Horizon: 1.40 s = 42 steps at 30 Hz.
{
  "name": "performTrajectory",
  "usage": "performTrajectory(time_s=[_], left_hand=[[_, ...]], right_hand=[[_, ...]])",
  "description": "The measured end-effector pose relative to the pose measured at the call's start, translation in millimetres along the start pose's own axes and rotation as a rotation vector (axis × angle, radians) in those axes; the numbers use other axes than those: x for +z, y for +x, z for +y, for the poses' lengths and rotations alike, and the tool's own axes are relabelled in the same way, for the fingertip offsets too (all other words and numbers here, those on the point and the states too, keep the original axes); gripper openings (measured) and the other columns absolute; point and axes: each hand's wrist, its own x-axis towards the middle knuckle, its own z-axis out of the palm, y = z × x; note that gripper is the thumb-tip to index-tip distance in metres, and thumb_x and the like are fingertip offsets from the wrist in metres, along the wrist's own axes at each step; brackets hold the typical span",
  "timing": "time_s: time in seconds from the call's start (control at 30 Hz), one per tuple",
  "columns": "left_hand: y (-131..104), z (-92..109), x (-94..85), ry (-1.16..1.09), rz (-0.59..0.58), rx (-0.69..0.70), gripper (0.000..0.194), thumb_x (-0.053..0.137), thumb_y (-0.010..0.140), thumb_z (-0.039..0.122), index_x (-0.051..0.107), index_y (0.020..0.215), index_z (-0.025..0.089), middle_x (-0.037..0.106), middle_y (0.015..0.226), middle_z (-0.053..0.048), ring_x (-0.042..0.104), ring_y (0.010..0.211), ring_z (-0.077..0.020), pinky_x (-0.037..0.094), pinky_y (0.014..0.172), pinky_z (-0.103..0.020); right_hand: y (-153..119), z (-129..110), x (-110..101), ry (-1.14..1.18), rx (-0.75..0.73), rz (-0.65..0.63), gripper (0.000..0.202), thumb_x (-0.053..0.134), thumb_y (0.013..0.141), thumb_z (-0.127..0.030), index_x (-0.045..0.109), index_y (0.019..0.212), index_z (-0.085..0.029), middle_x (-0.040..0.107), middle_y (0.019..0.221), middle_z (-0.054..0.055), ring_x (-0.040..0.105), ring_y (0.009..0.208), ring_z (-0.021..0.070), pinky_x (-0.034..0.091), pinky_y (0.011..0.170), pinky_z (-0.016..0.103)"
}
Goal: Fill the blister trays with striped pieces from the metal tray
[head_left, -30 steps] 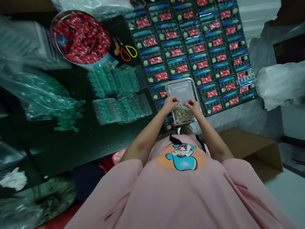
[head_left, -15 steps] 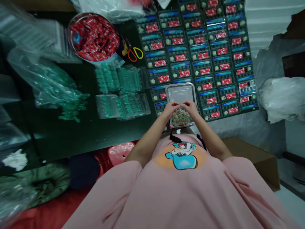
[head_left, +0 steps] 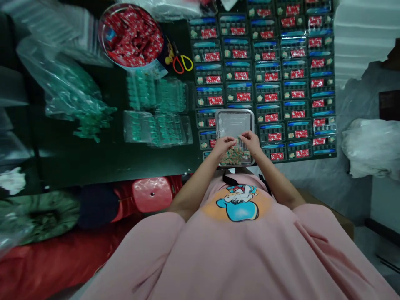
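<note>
A clear plastic box (head_left: 235, 118) stands at the table's front edge, close to my body. Small pale orange and green pieces (head_left: 233, 156) lie heaped in its near half. Above the heap, my left hand (head_left: 225, 145) is pinched, its fingertips closed on something too small to make out. My right hand (head_left: 250, 141) is pinched too, just to the right of it, and a tiny piece seems to show by its fingertips. The two hands are close together over the box. Rows of dark trays (head_left: 271, 96), each with a blue pen and a red packet, surround the box.
A round tub of red packets (head_left: 133, 35) stands at the back left, with scissors (head_left: 183, 64) beside it. Green moulded pieces in clear trays (head_left: 168, 129) lie left of the box. Farther left is a plastic bag of green pieces (head_left: 68, 91). A red stool (head_left: 152, 194) is below the table edge.
The view has turned slightly, so the table sits differently in it. My hands have parted a little over the box, and the small pieces are more spread out.
</note>
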Motion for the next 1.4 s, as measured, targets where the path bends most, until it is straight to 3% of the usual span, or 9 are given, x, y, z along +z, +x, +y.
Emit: performTrajectory(time_s=[0.23,0.43,0.57,0.7,0.83,1.0,1.17,1.4], left_hand=[[-3,-5,11.3,0.070,0.132,0.122,0.026,0.083,0.054,0.028,0.066,0.069,0.015,0.063,0.065,0.001,0.052,0.060,-0.0098,0.038,0.059,-0.023],[-5,-2,0.6,-0.044,0.219,0.144,0.025,0.082,0.054,0.021,0.062,0.067,0.015,0.059,0.060,0.004,0.050,0.056,-0.0075,0.038,0.059,-0.023],[-8,-3,-13.3,-0.207,0.253,0.077,0.028,0.081,0.056,0.015,0.058,0.072,0.016,0.059,0.062,0.005,0.055,0.058,-0.0077,0.042,0.061,-0.021],[-15,-5,-27.1,-0.372,0.232,-0.048,0.032,0.080,0.063,0.010,0.059,0.085,0.017,0.062,0.067,0.004,0.061,0.061,-0.0087,0.041,0.056,-0.019],[-22,-8,-35.1,-0.542,0.170,-0.117,0.030,0.077,0.070,0.007,0.060,0.092,0.018,0.063,0.070,0.003,0.063,0.063,-0.0084,0.043,0.055,-0.018],[-20,-13,-39.4,-0.674,0.150,-0.180,0.025,0.074,0.074,0.006,0.062,0.092,0.019,0.063,0.069,0.003,0.064,0.065,-0.0087,0.045,0.057,-0.018],[-17,-16,-40.4,-0.751,0.176,-0.229,0.023,0.071,0.077,0.005,0.064,0.094,0.020,0.064,0.071,0.002,0.065,0.069,-0.0104,0.046,0.059,-0.019],[-17,-17,-38.4,-0.786,0.202,-0.272,0.021,0.072,0.076,0.005,0.065,0.090,0.019,0.065,0.071,0.001,0.065,0.068,-0.0109,0.045,0.057,-0.018]], right_hand=[[-6,-5,-1,0.000,-0.025,-0.172,0.023,0.062,0.075,-0.040,0.062,0.082,-0.018,0.063,0.075,-0.002,0.055,0.073,0.0129,0.045,0.072,0.026],[6,-5,-2,-0.087,-0.086,-0.319,0.019,0.058,0.081,-0.035,0.066,0.085,-0.018,0.066,0.075,-0.001,0.059,0.073,0.0141,0.047,0.074,0.027],[15,1,5,-0.437,-0.104,-0.327,0.011,0.061,0.082,-0.024,0.069,0.085,-0.017,0.068,0.078,0.000,0.059,0.075,0.0153,0.047,0.078,0.028],[12,-1,19,-0.868,-0.138,-0.400,0.019,0.060,0.086,-0.020,0.070,0.102,-0.016,0.071,0.095,0.007,0.061,0.087,0.0183,0.045,0.084,0.029],[5,-10,30,-1.038,-0.139,-0.449,0.021,0.057,0.088,-0.019,0.069,0.106,-0.015,0.069,0.105,0.012,0.062,0.091,0.0201,0.045,0.083,0.028],[0,-14,32,-1.043,-0.156,-0.458,0.023,0.052,0.088,-0.013,0.069,0.104,-0.015,0.069,0.102,0.011,0.061,0.088,0.0195,0.043,0.081,0.027],[-1,-6,31,-0.925,-0.237,-0.459,0.028,0.051,0.079,-0.006,0.068,0.099,-0.013,0.069,0.096,0.008,0.057,0.084,0.0172,0.042,0.079,0.026],[3,4,27,-0.586,-0.241,-0.346,0.013,0.052,0.075,-0.014,0.064,0.081,-0.016,0.062,0.075,0.001,0.052,0.073,0.0145,0.039,0.073,0.026]])
